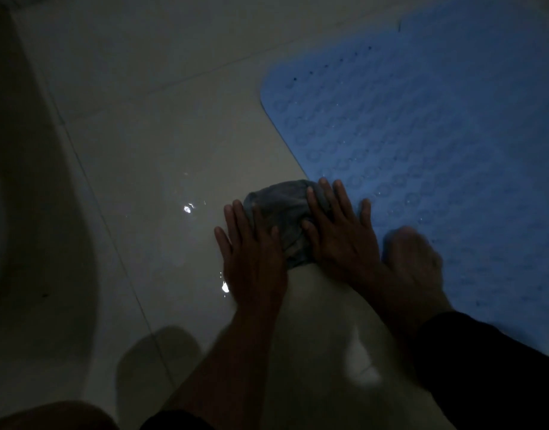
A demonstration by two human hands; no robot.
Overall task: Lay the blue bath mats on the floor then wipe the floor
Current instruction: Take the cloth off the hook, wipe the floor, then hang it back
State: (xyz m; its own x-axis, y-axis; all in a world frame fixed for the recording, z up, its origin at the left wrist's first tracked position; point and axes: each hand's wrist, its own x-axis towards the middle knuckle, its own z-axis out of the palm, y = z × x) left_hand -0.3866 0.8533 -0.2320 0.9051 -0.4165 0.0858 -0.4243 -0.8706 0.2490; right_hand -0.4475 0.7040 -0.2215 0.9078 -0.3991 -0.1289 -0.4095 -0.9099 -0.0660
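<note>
A blue bath mat (437,135) with a raised ring pattern lies flat on the pale tiled floor (161,144), filling the upper right. A crumpled grey cloth (282,212) rests on the tiles just off the mat's near left edge. My left hand (251,252) presses flat on the cloth's left side, fingers spread. On the cloth's right side lies my right hand (338,231), also flat with its fingers spread, its outer fingers reaching onto the mat. The light is dim.
My bare right foot (412,259) stands on the mat's near edge, beside my right hand. Wet spots (187,208) glint on the tiles left of the cloth. A dark curved shape (18,212) fills the left side. My left knee (49,414) shows at the bottom left.
</note>
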